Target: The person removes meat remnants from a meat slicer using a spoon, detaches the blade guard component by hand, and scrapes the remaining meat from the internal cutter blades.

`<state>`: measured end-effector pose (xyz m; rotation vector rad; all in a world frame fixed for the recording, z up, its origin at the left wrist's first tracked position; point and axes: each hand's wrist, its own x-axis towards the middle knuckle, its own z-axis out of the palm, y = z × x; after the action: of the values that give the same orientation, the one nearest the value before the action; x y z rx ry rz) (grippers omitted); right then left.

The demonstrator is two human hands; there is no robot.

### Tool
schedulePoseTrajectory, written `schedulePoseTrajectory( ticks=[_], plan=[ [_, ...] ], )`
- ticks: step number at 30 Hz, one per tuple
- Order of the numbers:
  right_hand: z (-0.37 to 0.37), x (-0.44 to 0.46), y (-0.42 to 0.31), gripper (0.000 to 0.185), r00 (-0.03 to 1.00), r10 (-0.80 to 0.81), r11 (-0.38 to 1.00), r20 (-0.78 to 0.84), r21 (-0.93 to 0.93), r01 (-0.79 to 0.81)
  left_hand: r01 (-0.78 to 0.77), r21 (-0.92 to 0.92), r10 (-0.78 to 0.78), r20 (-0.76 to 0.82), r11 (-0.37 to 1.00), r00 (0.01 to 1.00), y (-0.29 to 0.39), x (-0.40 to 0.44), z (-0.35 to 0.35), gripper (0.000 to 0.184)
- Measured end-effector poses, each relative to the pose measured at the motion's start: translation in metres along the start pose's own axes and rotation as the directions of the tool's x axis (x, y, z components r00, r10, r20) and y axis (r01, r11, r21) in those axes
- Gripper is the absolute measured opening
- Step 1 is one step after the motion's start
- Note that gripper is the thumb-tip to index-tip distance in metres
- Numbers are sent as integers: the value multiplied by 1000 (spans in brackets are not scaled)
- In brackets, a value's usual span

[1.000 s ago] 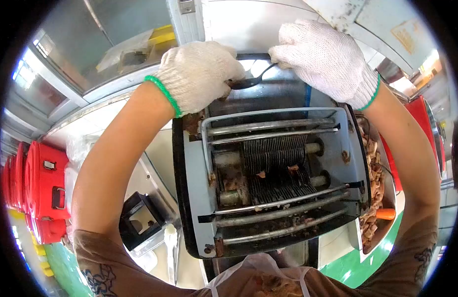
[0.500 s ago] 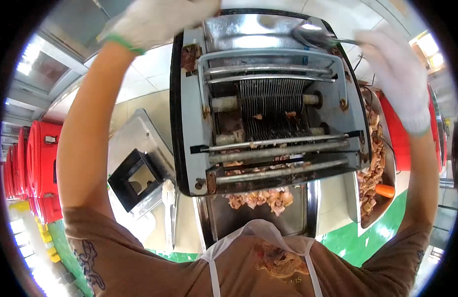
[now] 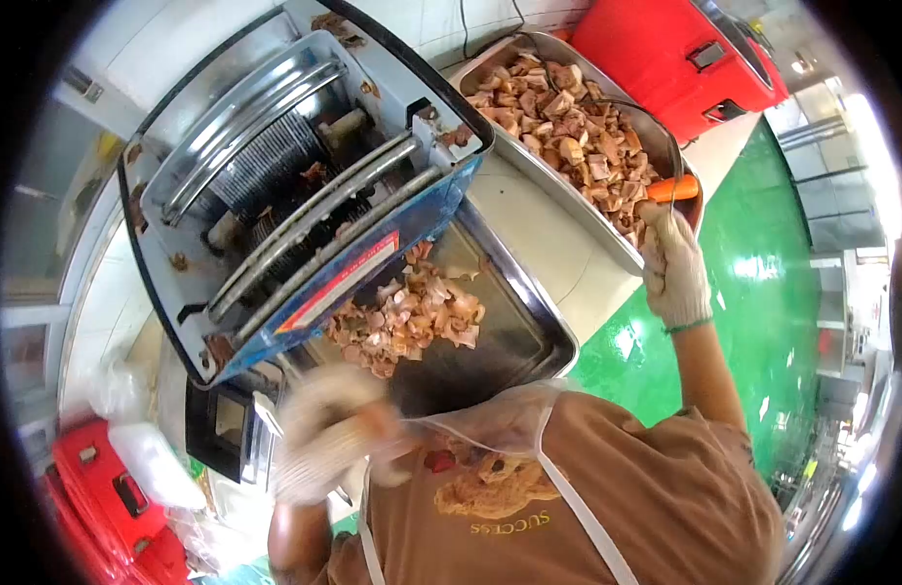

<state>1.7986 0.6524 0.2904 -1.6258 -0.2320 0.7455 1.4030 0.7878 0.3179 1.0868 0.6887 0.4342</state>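
Note:
My right hand (image 3: 677, 268), in a white knitted glove, is closed at the near corner of a metal tray (image 3: 568, 200) of meat chunks (image 3: 578, 132). A thin metal spoon handle (image 3: 674, 200) rises from its fingers, the bowl hard to make out. Beside those fingers an orange handle-like piece (image 3: 673, 188) lies on the meat. My gloved left hand (image 3: 334, 429) is smeared by motion, before the near edge of a second tray (image 3: 514, 366). Cut meat pieces (image 3: 407, 317) lie in that tray, under a meat cutter (image 3: 305, 195) with rows of blades.
A red box (image 3: 666, 63) stands beyond the meat-filled tray, and more red boxes (image 3: 110, 497) are at lower left. Near the cutter's left foot lies a black frame (image 3: 222, 429). A dark cable (image 3: 539, 54) crosses the far tray. The floor (image 3: 734, 263) is green.
The view has turned toward the right. My right hand has gone from above the cutter to the meat-filled tray; my left hand has come down from the cutter's far side to its front.

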Motion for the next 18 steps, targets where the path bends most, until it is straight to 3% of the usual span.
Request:
schedulePoseTrajectory(
  ticks=[1, 2, 4, 5, 6, 7, 9, 10, 12, 14, 15, 16, 17, 18],
  plan=[
    [-8, -3, 10, 18, 1000, -6, 1000, -5, 22, 6, 185, -108, -167, 152, 977, 974, -7, 23, 25, 30],
    [-14, -7, 16, 18, 996, -86, 993, -14, -80, 84, 247, -136, -205, 263, 959, 943, -26, 46, 45, 31],
    [-14, -18, 15, 17, 995, 4, 996, -102, 91, 5, 245, -55, -211, 354, 968, 911, -29, 96, 89, 26],
    [-12, -20, 6, 16, 995, 40, 992, -96, 125, -28, 47, -23, -33, 420, 999, 907, -54, 129, 107, 29],
    [-20, -20, 6, 15, 996, -5, 990, -92, 137, 18, 164, -279, -34, 419, 946, 907, -68, 157, 135, 46],
    [-24, -17, 3, 18, 991, -47, 986, -125, 150, 66, -55, -45, 66, 319, 997, 945, -73, 184, 158, 60],
    [-51, -10, 2, 27, 989, -150, 983, -13, 107, 150, -212, 333, 142, 225, 919, 964, -52, 199, 168, 98],
    [-63, -10, 4, 28, 925, -380, 879, 20, -303, 368, -218, 407, 120, 253, 887, 960, -45, 190, 163, 95],
    [-65, -6, 2, 29, 868, -495, 738, 53, -501, 452, -284, 473, 69, 422, 834, 904, -44, 163, 137, 84],
    [-40, -18, -14, 29, 955, -290, 949, -63, -147, 279, -332, 402, 20, 611, 853, 791, -33, 128, 99, 66],
    [-36, -12, -15, 29, 941, -338, 929, 6, -154, 335, -312, 341, 5, 668, 887, 744, -19, 103, 82, 58],
    [-30, -5, -17, 30, 921, -382, 907, 73, -159, 389, -509, 292, 242, 625, 810, 742, -11, 81, 65, 43],
    [-22, 2, -20, 30, 895, -423, 883, 139, -159, 442, -683, 259, 466, 565, 683, 681, -8, 59, 47, 29],
    [-4, -4, -39, 29, 851, -488, 753, 193, -401, 522, -777, 347, 663, 406, 525, 629, -33, 36, 28, 32]
  ],
)
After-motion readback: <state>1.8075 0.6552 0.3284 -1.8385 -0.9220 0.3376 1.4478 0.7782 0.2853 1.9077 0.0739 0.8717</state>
